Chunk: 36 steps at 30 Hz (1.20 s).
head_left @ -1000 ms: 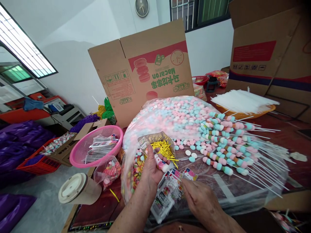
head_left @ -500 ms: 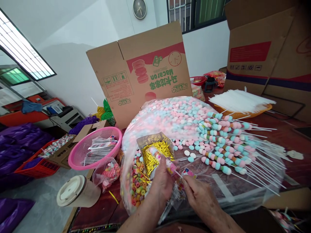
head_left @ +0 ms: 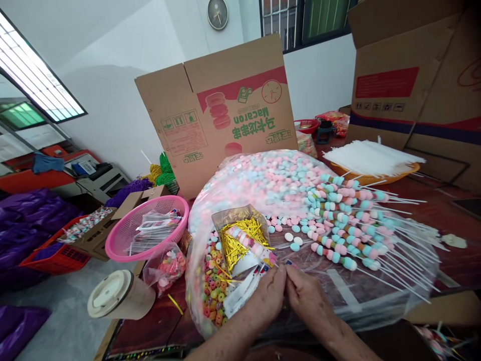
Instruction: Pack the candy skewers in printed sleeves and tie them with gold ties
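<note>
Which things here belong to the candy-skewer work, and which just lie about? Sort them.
Likely in the work:
wrapped skewer between left hand and right hand
yellow ties
printed wrappers
unwrapped skewers
loose candies
white sticks

Likely just lying about:
lidded cup
blue cloth

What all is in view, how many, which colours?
Clock: one, dark, wall
Windows: several, dark frames, back and left
Large boxes: two, brown, back and right
Candy heap: many, pink, blue, white, centre
Candy skewers: many, pink, blue, right
Sticks: many, white, orange basket, right
Strips: many, gold, open bag, centre
Ring candies: many, multicoloured, front centre
Basket: one, pink, holding wrappers, left
Candy bag: one, clear, beside basket
Lidded cup: one, cream, front left
Crate: one, red, left
Sacks: several, purple, far left
Wrapped skewer: one, pinkish, by hands
Left hand, right hand: two, bare, centre
</note>
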### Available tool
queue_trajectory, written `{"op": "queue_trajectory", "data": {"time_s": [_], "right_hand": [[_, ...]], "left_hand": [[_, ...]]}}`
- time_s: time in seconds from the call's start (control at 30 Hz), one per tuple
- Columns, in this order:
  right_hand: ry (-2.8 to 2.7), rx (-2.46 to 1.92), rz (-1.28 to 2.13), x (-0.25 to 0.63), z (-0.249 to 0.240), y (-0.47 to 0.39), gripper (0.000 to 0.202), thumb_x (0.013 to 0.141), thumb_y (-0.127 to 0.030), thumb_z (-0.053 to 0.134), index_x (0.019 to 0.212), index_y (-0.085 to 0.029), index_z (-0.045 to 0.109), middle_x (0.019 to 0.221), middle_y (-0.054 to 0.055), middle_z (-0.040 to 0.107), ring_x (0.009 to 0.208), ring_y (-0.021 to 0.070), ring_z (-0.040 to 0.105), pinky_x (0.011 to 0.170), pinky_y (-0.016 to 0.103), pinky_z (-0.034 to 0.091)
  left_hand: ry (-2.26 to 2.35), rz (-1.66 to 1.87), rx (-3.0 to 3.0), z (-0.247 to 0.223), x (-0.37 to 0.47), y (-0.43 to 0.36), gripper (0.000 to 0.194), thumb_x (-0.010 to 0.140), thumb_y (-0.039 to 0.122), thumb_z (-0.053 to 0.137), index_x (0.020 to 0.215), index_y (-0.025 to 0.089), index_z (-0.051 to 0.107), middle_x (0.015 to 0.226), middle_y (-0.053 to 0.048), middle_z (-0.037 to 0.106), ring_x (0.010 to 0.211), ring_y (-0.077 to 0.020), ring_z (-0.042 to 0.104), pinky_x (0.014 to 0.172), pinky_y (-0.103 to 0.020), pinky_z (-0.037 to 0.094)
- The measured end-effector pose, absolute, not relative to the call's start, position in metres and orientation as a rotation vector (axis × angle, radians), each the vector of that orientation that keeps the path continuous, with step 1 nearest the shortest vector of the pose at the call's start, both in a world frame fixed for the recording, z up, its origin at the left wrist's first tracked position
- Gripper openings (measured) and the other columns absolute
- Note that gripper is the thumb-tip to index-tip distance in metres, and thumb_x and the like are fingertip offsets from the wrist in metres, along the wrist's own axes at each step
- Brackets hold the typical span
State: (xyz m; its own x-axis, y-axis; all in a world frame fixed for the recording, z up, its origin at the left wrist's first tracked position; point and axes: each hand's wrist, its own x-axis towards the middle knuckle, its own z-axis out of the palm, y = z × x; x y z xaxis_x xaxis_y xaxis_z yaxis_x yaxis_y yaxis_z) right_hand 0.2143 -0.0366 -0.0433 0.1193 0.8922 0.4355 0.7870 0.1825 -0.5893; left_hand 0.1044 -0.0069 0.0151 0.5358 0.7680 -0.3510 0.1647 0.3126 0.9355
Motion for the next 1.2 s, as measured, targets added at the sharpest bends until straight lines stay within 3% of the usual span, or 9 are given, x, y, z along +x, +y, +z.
{"op": "queue_trajectory", "data": {"time_s": [0.13, 0.27, 0.47, 0.63, 0.73, 0.83, 0.93, 1.03, 1.2], "right_hand": [[-1.649, -1.523, 0.415, 0.234, -0.028, -0.04, 0.032, 0.09, -0.029, 0.033, 0.073, -0.018, 0.058, 0.057, 0.0, 0.059, 0.051, 0.0127, 0.054, 0.049, 0.022, 0.039], [-1.748, -1.423, 0.609, 0.251, -0.005, -0.042, 0.032, 0.091, -0.033, 0.036, 0.073, -0.019, 0.059, 0.056, -0.001, 0.055, 0.052, 0.0122, 0.051, 0.048, 0.021, 0.037], [-1.919, -1.376, 0.629, 0.266, 0.016, -0.036, 0.031, 0.091, -0.03, 0.038, 0.076, -0.019, 0.062, 0.065, 0.0, 0.06, 0.06, 0.0126, 0.054, 0.055, 0.022, 0.039], [-2.019, -1.386, 0.586, 0.273, 0.015, -0.02, 0.03, 0.091, -0.03, 0.037, 0.08, -0.019, 0.064, 0.067, 0.001, 0.062, 0.064, 0.014, 0.055, 0.06, 0.024, 0.04], [-1.832, -1.388, 0.681, 0.27, 0.006, -0.013, 0.027, 0.087, -0.033, 0.044, 0.105, -0.019, 0.059, 0.082, 0.003, 0.063, 0.062, 0.0125, 0.053, 0.059, 0.024, 0.043], [-1.389, -1.372, 0.955, 0.256, -0.008, -0.017, 0.053, 0.082, -0.043, 0.05, 0.126, -0.018, 0.039, 0.096, 0.006, 0.059, 0.052, 0.0084, 0.049, 0.047, 0.021, 0.041], [-1.129, -1.275, 1.367, 0.233, -0.021, -0.027, 0.045, 0.077, -0.051, 0.053, 0.106, -0.017, 0.049, 0.071, -0.002, 0.057, 0.04, 0.005, 0.041, 0.034, 0.016, 0.029], [-1.006, -1.274, 1.444, 0.212, -0.025, -0.033, 0.036, 0.073, -0.053, 0.056, 0.074, -0.017, 0.05, 0.055, -0.006, 0.051, 0.033, 0.0033, 0.036, 0.031, 0.015, 0.024], [-1.061, -1.325, 1.292, 0.203, -0.024, -0.034, 0.036, 0.079, -0.054, 0.043, 0.073, -0.019, 0.047, 0.048, -0.006, 0.05, 0.031, 0.0075, 0.041, 0.032, 0.019, 0.033]], "left_hand": [[0.811, 0.286, 1.877, 0.063, 0.057, 0.014, 0.025, 0.076, 0.042, 0.056, 0.075, 0.02, 0.066, 0.067, -0.002, 0.062, 0.067, -0.0178, 0.053, 0.073, -0.029, 0.039], [1.06, 0.583, 2.322, 0.079, 0.032, 0.051, 0.047, 0.062, 0.041, 0.071, 0.105, 0.024, 0.062, 0.112, -0.01, 0.06, 0.112, -0.032, 0.044, 0.099, -0.044, 0.022], [0.802, 0.41, 1.916, 0.031, 0.04, 0.041, 0.018, 0.075, 0.038, 0.06, 0.086, 0.025, 0.066, 0.076, -0.004, 0.066, 0.071, -0.0212, 0.057, 0.072, -0.027, 0.041], [0.85, 0.434, 1.428, 0.015, 0.061, 0.008, 0.025, 0.079, 0.04, 0.053, 0.091, 0.021, 0.065, 0.065, -0.003, 0.061, 0.053, -0.0151, 0.049, 0.048, -0.022, 0.036], [0.939, 0.442, 1.091, 0.011, 0.071, 0.003, 0.024, 0.078, 0.037, 0.053, 0.093, 0.021, 0.063, 0.062, -0.001, 0.057, 0.043, -0.0116, 0.043, 0.041, -0.02, 0.03], [1.022, 0.556, 0.963, 0.004, 0.074, 0.005, 0.016, 0.077, 0.032, 0.054, 0.088, 0.023, 0.061, 0.063, 0.001, 0.056, 0.043, -0.0102, 0.041, 0.042, -0.019, 0.028], [1.003, 0.636, 1.185, -0.003, 0.074, 0.007, 0.013, 0.077, 0.032, 0.056, 0.076, 0.02, 0.062, 0.059, 0.002, 0.053, 0.052, -0.0122, 0.042, 0.049, -0.02, 0.03], [0.974, 0.726, 1.427, -0.005, 0.073, 0.005, 0.017, 0.078, 0.033, 0.058, 0.069, 0.019, 0.061, 0.06, 0.001, 0.053, 0.06, -0.0134, 0.043, 0.057, -0.021, 0.031], [0.81, 0.515, 1.173, 0.003, 0.074, 0.003, 0.025, 0.079, 0.043, 0.054, 0.083, 0.019, 0.058, 0.062, 0.0, 0.057, 0.054, -0.0119, 0.046, 0.052, -0.021, 0.031]]}}
